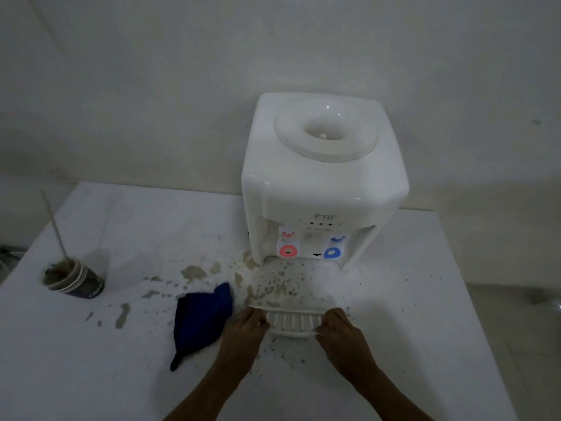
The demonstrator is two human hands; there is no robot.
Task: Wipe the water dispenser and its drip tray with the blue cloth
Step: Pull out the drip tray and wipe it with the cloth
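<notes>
A white tabletop water dispenser stands at the back of the white table, with a red tap on its left and a blue tap on its right. Its white slotted drip tray lies on the table well in front of the dispenser. My left hand grips the tray's left end and my right hand grips its right end. The blue cloth lies crumpled on the table just left of my left hand, touched by neither hand.
Brown splashes and specks cover the table between the dispenser and the tray and spread left. A stack of paper cups holding brown liquid and a stick stands at the table's left edge. A wall rises behind the dispenser.
</notes>
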